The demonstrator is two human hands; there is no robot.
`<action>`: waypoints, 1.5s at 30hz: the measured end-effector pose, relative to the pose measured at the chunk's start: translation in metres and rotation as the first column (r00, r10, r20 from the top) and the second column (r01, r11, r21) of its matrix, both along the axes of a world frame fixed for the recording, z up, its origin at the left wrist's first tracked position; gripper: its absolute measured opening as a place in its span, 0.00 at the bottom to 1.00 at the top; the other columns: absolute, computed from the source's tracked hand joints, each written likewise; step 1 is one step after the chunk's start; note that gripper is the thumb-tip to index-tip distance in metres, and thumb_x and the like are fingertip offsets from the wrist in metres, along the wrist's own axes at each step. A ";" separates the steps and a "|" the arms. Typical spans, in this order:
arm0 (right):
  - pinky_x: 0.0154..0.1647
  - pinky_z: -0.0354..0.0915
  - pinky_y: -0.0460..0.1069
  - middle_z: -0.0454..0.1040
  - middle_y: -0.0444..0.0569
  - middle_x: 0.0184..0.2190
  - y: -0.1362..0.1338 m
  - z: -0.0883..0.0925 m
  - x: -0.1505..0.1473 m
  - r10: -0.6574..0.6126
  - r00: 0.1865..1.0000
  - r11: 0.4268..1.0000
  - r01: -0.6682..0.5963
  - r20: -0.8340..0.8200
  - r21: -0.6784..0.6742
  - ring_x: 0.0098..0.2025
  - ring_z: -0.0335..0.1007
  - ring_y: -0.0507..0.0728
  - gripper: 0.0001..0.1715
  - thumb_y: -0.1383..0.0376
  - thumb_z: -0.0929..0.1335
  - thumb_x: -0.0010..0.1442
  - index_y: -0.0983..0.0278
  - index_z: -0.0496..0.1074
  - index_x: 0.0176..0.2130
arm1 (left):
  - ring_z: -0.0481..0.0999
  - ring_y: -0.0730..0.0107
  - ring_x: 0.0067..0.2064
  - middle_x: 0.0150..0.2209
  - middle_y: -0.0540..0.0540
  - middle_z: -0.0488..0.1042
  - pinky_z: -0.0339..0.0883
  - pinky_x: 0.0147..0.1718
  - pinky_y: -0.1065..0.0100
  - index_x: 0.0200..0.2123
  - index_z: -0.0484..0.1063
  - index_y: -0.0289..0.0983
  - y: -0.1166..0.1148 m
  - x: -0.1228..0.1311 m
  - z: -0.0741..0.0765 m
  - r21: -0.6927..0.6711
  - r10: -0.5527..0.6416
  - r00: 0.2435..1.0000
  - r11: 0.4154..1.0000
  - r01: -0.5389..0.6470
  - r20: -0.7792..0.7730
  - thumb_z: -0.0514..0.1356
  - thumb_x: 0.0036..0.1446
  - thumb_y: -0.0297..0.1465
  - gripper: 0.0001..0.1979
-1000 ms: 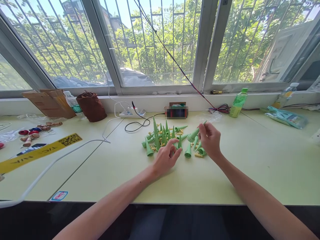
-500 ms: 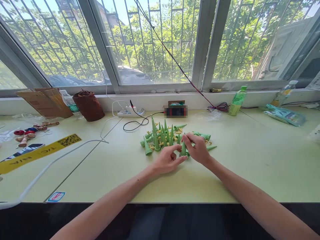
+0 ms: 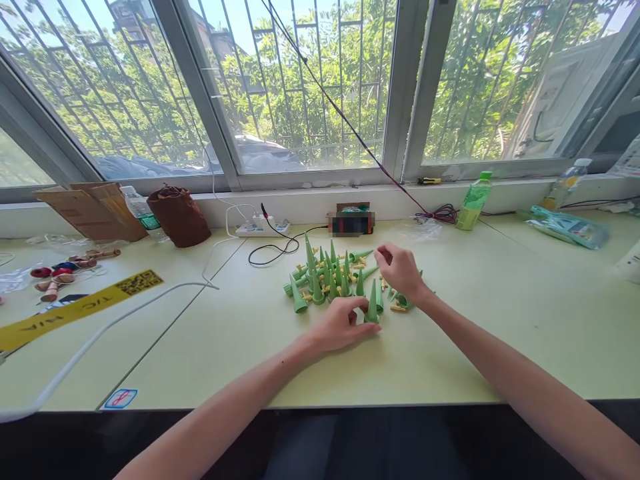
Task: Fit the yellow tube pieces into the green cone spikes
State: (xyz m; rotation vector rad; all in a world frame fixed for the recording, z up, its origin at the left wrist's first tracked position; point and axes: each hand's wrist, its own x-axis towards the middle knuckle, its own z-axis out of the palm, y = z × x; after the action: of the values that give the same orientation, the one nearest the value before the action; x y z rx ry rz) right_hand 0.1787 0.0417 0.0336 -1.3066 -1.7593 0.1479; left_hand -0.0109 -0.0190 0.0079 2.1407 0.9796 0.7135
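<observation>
My left hand [image 3: 343, 325], fingers closed around a green cone [image 3: 373, 305], upright, sharp-tipped, wide-based, my right hand [image 3: 401, 270], fingers together.

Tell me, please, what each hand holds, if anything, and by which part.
The left hand holds an upright green cone near its base; whether the right hand grips anything cannot be told.

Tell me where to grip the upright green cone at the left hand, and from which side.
Take the green cone low, near its wide base, from the near left, where the left hand curves around it. It stands point up and tapers, so a pinch near the tip would likely be less secure. Another cone close behind crowds its right.
</observation>
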 end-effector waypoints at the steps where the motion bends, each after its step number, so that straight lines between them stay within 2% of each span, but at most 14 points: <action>1: 0.32 0.59 0.45 0.74 0.46 0.25 0.007 0.000 0.001 0.032 0.997 0.998 -0.029 0.070 -0.052 0.27 0.67 0.52 0.11 0.65 0.63 0.63 0.65 0.73 0.34 | 0.50 0.80 0.21 0.18 0.58 0.54 0.46 0.20 0.75 0.31 0.69 0.35 -0.001 0.000 0.001 0.007 0.002 1.000 1.000 -0.002 -0.004 0.65 0.51 0.41 0.15; 3: 0.35 0.61 0.45 0.78 0.49 0.30 0.021 -0.002 0.000 0.114 0.969 0.984 -0.079 0.221 -0.161 0.32 0.70 0.54 0.11 0.68 0.63 0.62 0.66 0.74 0.36 | 0.51 0.80 0.22 0.19 0.58 0.55 0.48 0.21 0.75 0.31 0.69 0.35 -0.002 0.001 0.003 0.023 0.002 1.000 1.000 -0.001 -0.015 0.65 0.51 0.42 0.16; 6: 0.40 0.61 0.44 0.79 0.54 0.40 0.041 -0.004 -0.005 0.182 0.872 0.959 -0.054 0.454 -0.279 0.40 0.72 0.54 0.15 0.72 0.61 0.63 0.67 0.76 0.43 | 0.51 0.80 0.22 0.19 0.58 0.55 0.49 0.22 0.75 0.30 0.69 0.35 -0.003 0.002 0.005 0.042 -0.008 1.000 0.999 0.009 -0.024 0.66 0.51 0.41 0.15; 13: 0.33 0.58 0.45 0.79 0.55 0.39 0.071 -0.012 -0.023 0.259 0.775 0.935 -0.052 0.577 -0.350 0.38 0.72 0.57 0.16 0.78 0.66 0.54 0.67 0.79 0.39 | 0.52 0.80 0.22 0.20 0.58 0.56 0.49 0.23 0.74 0.28 0.68 0.35 -0.004 0.002 0.004 0.092 -0.003 1.000 0.996 0.006 -0.031 0.66 0.51 0.41 0.15; 17: 0.32 0.57 0.46 0.79 0.55 0.37 0.076 -0.020 -0.025 0.270 0.748 0.937 -0.058 0.607 -0.345 0.37 0.72 0.57 0.14 0.77 0.66 0.54 0.67 0.79 0.37 | 0.53 0.80 0.21 0.19 0.58 0.56 0.49 0.23 0.73 0.28 0.68 0.35 -0.005 0.002 0.003 0.102 -0.013 1.000 0.995 0.015 -0.026 0.66 0.51 0.41 0.15; 21: 0.35 0.57 0.46 0.78 0.55 0.38 0.077 -0.026 -0.023 0.268 0.737 0.946 -0.079 0.620 -0.315 0.39 0.71 0.58 0.14 0.76 0.66 0.57 0.66 0.77 0.41 | 0.53 0.80 0.22 0.20 0.57 0.56 0.50 0.23 0.73 0.27 0.69 0.35 -0.004 0.002 0.002 0.121 -0.006 1.000 0.993 0.009 -0.027 0.66 0.51 0.40 0.15; 27: 0.39 0.59 0.48 0.73 0.58 0.38 0.066 -0.020 -0.018 0.179 0.776 0.977 -0.069 0.604 -0.200 0.41 0.67 0.59 0.14 0.75 0.61 0.63 0.68 0.72 0.44 | 0.53 0.80 0.22 0.19 0.58 0.55 0.50 0.23 0.74 0.27 0.66 0.36 0.001 0.000 -0.001 0.168 0.012 1.000 0.986 -0.010 -0.014 0.65 0.52 0.42 0.17; 30: 0.41 0.61 0.49 0.69 0.59 0.42 0.054 -0.015 -0.013 0.092 0.837 0.994 -0.049 0.540 -0.093 0.43 0.64 0.60 0.16 0.74 0.58 0.66 0.69 0.68 0.49 | 0.52 0.80 0.21 0.18 0.59 0.54 0.49 0.23 0.74 0.27 0.66 0.36 0.001 0.000 -0.002 0.189 0.041 0.999 0.981 -0.040 0.002 0.65 0.52 0.42 0.17; 31: 0.41 0.61 0.49 0.68 0.58 0.41 0.049 -0.014 -0.012 0.068 0.885 0.997 -0.071 0.460 -0.010 0.43 0.64 0.60 0.15 0.74 0.58 0.66 0.68 0.68 0.49 | 0.52 0.79 0.21 0.18 0.59 0.53 0.49 0.23 0.74 0.27 0.66 0.36 0.001 0.000 -0.002 0.198 0.050 0.999 0.979 -0.052 0.011 0.65 0.52 0.42 0.17; 35: 0.42 0.64 0.52 0.65 0.55 0.38 0.026 -0.018 -0.006 0.096 0.971 0.958 -0.150 0.221 0.244 0.40 0.64 0.59 0.14 0.71 0.57 0.67 0.66 0.67 0.48 | 0.51 0.79 0.21 0.18 0.58 0.53 0.49 0.22 0.73 0.27 0.65 0.36 0.001 0.001 0.000 0.233 0.088 0.995 0.968 -0.097 0.052 0.64 0.53 0.43 0.17; 39: 0.43 0.65 0.55 0.64 0.54 0.39 -0.006 -0.024 -0.003 0.091 0.993 0.926 -0.112 0.073 0.361 0.41 0.64 0.60 0.13 0.70 0.57 0.68 0.63 0.66 0.48 | 0.52 0.79 0.21 0.18 0.58 0.54 0.50 0.22 0.74 0.27 0.64 0.36 0.002 0.001 0.000 0.254 0.119 0.989 0.957 -0.138 0.087 0.64 0.54 0.42 0.17; 45: 0.42 0.65 0.55 0.65 0.53 0.39 -0.042 -0.025 -0.004 0.113 0.993 0.883 -0.109 0.019 0.457 0.42 0.64 0.59 0.14 0.72 0.58 0.67 0.62 0.65 0.49 | 0.54 0.79 0.21 0.17 0.58 0.54 0.50 0.22 0.74 0.29 0.65 0.36 0.005 0.002 -0.002 0.272 0.148 0.982 0.946 -0.175 0.118 0.64 0.54 0.42 0.16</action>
State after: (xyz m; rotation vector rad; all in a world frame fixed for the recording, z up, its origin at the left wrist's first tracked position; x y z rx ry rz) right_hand 0.1750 0.0000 0.0086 -0.8606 -1.7270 -0.1914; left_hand -0.0091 -0.0141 0.0063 2.2586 1.0633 1.0835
